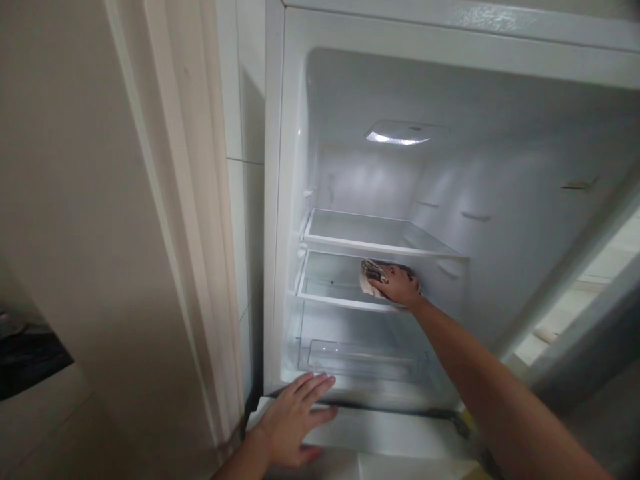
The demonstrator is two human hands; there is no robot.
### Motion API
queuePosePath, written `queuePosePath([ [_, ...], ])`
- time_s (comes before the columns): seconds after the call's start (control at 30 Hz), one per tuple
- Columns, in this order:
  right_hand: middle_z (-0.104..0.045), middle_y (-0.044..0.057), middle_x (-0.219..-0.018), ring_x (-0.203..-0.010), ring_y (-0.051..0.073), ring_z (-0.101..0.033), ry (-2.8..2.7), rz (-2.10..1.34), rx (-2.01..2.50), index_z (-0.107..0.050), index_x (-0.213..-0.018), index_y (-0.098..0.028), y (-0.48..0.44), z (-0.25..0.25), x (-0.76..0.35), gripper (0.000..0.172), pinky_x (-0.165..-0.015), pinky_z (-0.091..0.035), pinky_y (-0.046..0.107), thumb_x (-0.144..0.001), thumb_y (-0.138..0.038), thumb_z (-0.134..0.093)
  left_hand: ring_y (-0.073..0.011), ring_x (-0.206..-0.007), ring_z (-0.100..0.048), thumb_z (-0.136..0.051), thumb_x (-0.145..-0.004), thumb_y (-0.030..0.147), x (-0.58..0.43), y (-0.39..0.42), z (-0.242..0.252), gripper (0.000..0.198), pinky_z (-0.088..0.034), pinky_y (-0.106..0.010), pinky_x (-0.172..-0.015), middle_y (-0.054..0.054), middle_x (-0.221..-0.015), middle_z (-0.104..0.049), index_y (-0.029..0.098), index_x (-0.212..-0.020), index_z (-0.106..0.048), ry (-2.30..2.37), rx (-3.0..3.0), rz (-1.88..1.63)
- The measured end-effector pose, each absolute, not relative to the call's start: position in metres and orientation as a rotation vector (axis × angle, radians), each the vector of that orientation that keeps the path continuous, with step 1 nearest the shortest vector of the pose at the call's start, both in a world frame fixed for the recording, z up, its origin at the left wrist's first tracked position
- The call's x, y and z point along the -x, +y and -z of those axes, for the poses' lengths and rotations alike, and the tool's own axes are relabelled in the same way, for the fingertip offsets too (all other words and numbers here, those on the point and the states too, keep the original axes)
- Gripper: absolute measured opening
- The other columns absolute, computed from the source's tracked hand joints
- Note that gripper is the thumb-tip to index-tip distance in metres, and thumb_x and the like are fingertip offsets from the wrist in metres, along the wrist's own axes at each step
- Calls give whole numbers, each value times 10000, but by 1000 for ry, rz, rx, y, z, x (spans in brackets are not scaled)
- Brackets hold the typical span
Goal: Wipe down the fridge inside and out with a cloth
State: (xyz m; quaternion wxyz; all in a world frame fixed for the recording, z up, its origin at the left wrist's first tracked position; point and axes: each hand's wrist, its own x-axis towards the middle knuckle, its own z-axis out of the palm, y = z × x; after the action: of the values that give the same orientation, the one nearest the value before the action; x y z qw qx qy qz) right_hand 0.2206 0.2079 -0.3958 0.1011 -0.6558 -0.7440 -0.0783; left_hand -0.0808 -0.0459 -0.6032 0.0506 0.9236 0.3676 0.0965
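Observation:
My right hand (397,285) reaches into the open fridge (274,200) and grips a crumpled, patterned cloth (367,283). Cloth and hand are at the second glass shelf (327,280), toward its right side. Part of the cloth is hidden behind my fingers. Low in front of the fridge, my left hand (295,420) is spread with its fingers apart and holds nothing. It is over the white ledge (380,430) below the fridge opening; whether it touches that surface I cannot tell.
Above sits another glass shelf (360,227), with a lit lamp (399,139) higher up. A clear drawer (360,357) is at the bottom. A beige door frame (185,200) and tiled wall (250,220) stand close on the left. The fridge door (595,367) is at right.

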Motion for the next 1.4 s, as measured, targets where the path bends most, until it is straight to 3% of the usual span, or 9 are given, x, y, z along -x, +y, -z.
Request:
queuePosePath([
  [0.17,-504,187,-1599,-1435,443,-476,-2124,261,2018,-456,-1650,-356,252,398,-193,734,-1116,-393,680,-1015,-725,-433,-345,-1659,-256,-769,-883,649,87,-42,609,915,-207,-521,-1357,-37,-1845,43,409,-1672,-375,1083,-2890,-351],
  [0.43,-532,242,-1579,-1465,478,-460,-2243,224,1941,-518,-1608,-259,287,392,-101,724,-1153,-295,753,-1027,-670,-389,-316,-1635,-325,-832,-879,534,91,-34,627,863,-260,-471,-1351,-28,-1848,-45,406,-1633,-434,1064,-2939,-360],
  [0.57,-498,190,-1621,-1493,444,-436,-2368,192,1822,-439,-1660,-336,262,385,-82,732,-1160,-321,713,-1024,-694,-375,-338,-1640,-314,-814,-869,597,89,-39,614,920,-250,-496,-1353,-29,-1846,-62,420,-1664,-386,1079,-2840,-356],
  [0.7,-524,145,-1580,-1465,397,-464,-2499,193,1620,-445,-1648,-413,213,386,-74,713,-1155,-367,622,-1001,-713,-431,-377,-1623,-339,-893,-782,544,84,-45,594,975,-267,-554,-1337,-65,-1832,-165,404,-1636,-444,1133,-2770,-264],
  [0.97,-582,102,-1500,-1368,359,-519,-2581,239,1466,-522,-1581,-473,143,388,-151,680,-1142,-360,560,-973,-776,-502,-369,-1636,-302,-807,-866,465,80,-54,591,866,-234,-564,-1334,-54,-1838,-145,401,-1645,-434,1167,-2887,-312],
  [1.17,-578,156,-1513,-1390,387,-519,-2324,270,1814,-542,-1592,-370,164,390,-245,733,-1132,-378,593,-986,-779,-495,-355,-1619,-330,-780,-887,526,81,-53,597,878,-243,-516,-1329,-9,-1846,-90,444,-1666,-384,1191,-2957,-365],
  [1.4,-583,143,-1536,-1370,370,-532,-2123,320,1890,-536,-1596,-379,214,404,-239,705,-1147,-358,576,-991,-739,-525,-355,-1601,-370,-838,-831,545,83,-49,603,974,-321,-511,-1302,-4,-1842,-89,469,-1673,-353,1196,-2924,-359],
])
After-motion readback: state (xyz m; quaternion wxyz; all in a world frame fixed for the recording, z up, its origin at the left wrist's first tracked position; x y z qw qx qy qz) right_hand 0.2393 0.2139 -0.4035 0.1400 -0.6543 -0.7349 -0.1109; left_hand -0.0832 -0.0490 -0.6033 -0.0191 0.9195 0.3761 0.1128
